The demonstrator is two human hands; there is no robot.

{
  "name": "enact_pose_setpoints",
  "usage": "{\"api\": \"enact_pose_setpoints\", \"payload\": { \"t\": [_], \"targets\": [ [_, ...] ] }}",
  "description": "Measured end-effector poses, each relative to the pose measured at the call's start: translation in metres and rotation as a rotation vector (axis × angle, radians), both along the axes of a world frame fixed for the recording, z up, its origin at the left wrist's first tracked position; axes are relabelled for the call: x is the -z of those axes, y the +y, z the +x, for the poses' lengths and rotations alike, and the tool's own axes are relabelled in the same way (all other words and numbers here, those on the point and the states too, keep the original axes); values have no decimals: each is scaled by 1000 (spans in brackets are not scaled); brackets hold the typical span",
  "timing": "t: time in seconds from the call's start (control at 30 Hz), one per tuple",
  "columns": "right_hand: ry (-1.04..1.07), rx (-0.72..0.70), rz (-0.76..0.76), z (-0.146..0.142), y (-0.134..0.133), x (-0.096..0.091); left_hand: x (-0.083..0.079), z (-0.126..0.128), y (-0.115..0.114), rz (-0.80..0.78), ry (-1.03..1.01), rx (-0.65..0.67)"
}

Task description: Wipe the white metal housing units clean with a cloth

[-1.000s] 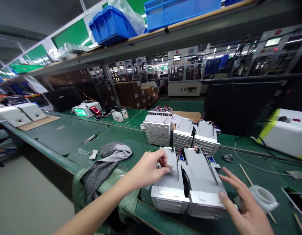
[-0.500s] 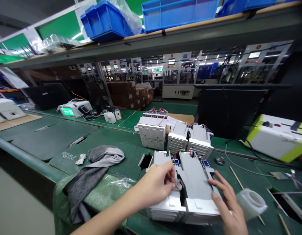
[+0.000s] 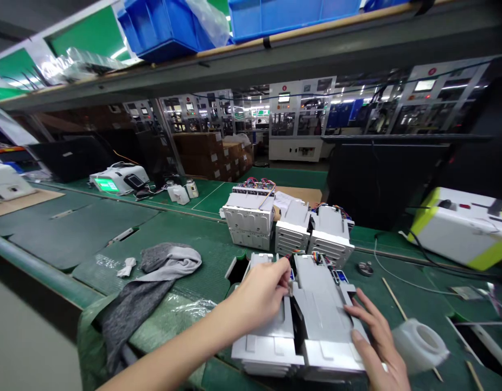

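Two hands at a pair of white-and-grey electronic modules on a green bench mat.

In the head view, the left hand pinches a small grey piece in a narrow grip near the middle of the pair, the piece partly hidden by the fingers. The right hand lies open, fingers spread wide against the right module's right edge. The modules lie side by side near the bench's near edge. Just right sits a white plastic container; to the left lies a grey cloth. Farther off stand three more modules, below blue bins on a shelf.
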State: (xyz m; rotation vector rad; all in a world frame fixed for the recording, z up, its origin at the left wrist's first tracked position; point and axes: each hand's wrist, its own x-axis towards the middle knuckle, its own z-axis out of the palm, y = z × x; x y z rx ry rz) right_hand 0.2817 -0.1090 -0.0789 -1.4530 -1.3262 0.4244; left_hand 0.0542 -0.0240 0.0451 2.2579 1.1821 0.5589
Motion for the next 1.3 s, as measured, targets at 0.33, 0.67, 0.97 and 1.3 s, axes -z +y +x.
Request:
{"api": "enact_pose_setpoints", "payload": {
  "t": [0.33,0.67,0.97,1.3],
  "targets": [
    [128,2,-51,-15,-8,-20,-13,-16,22,72,-69,-125],
    [72,-38,-22,2,-1,3,1,-28,-19,127,110,-68],
    [47,-16,16,1,0,8,5,-10,9,247,268,-74],
    [-24,-41,51,5,2,15,-7,-17,-4,263,364,83]
  ]
}}
